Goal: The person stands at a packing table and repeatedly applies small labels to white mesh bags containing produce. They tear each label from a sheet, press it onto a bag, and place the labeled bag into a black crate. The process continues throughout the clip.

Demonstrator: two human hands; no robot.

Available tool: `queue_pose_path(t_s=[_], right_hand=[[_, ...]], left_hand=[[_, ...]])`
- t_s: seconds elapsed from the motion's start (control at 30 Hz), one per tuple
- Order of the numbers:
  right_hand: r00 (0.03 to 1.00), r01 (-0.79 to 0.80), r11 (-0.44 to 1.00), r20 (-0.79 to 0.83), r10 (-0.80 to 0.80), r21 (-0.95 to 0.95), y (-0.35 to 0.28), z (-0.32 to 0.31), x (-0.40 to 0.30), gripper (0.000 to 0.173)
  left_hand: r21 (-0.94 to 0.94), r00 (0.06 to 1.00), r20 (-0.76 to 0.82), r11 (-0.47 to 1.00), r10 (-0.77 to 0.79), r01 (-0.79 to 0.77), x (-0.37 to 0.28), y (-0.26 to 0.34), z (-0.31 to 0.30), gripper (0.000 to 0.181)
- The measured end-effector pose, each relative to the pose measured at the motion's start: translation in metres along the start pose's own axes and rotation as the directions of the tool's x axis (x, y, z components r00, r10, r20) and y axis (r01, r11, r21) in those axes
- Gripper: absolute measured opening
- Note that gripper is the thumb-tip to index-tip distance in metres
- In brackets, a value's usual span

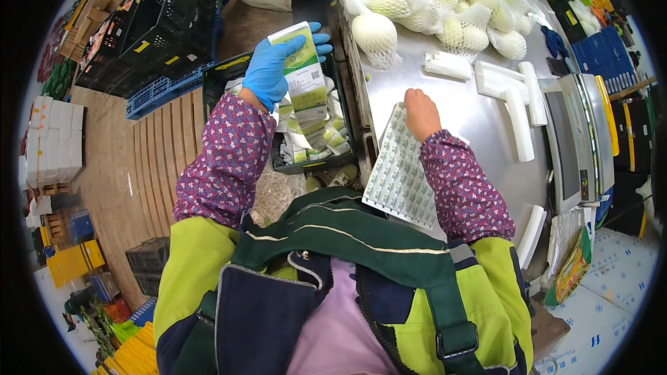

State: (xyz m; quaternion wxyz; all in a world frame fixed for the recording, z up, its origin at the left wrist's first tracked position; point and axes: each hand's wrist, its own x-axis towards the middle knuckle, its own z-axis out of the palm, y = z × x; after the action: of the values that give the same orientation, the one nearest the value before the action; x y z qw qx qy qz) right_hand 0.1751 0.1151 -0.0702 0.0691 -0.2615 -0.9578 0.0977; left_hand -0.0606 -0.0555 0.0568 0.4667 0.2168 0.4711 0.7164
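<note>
My left hand (271, 70) wears a blue glove and grips a folded strip of green-and-white printed labels (307, 80). The strip hangs over a dark plastic crate (312, 167), which holds many similar loose labels or packets (333, 138). My bare right hand (422, 114) has its fingers curled at the upper end of a sheet of small green-and-white stickers (401, 172). That sheet slants across the near edge of a steel table (448, 99); my sleeve overlaps its right side. The right thumb is hidden.
Pale round produce in white foam nets (432, 0) is heaped at the table's far end. White elongated pieces (500, 80) lie beside a grey machine (573, 135). Black crates (156, 26) stand on a blue pallet (167, 88) at left. White boxes (54, 140) are stacked farther left.
</note>
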Motion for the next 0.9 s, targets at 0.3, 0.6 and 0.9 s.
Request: queue_pose_path(t_s=[0.3, 0.6, 0.9], right_hand=[[0.932, -0.23, 0.713, -0.062, 0.358, 0.662, -0.014, -0.029, 0.008, 0.01], [0.991, -0.084, 0.201, 0.061, 0.117, 0.976, -0.127, -0.089, 0.024, 0.011], [0.979, -0.169, 0.395, 0.107, 0.174, 0.903, -0.12, -0.085, 0.033, 0.02]], left_hand=[[-0.044, 0.995, 0.102, 0.999, 0.007, -0.002, -0.009, 0.004, 0.002, 0.047], [-0.101, 0.994, 0.105, 0.995, -0.003, 0.013, -0.024, -0.009, 0.028, 0.042], [-0.159, 0.993, 0.117, 0.987, 0.018, 0.001, -0.035, -0.01, 0.029, 0.042]])
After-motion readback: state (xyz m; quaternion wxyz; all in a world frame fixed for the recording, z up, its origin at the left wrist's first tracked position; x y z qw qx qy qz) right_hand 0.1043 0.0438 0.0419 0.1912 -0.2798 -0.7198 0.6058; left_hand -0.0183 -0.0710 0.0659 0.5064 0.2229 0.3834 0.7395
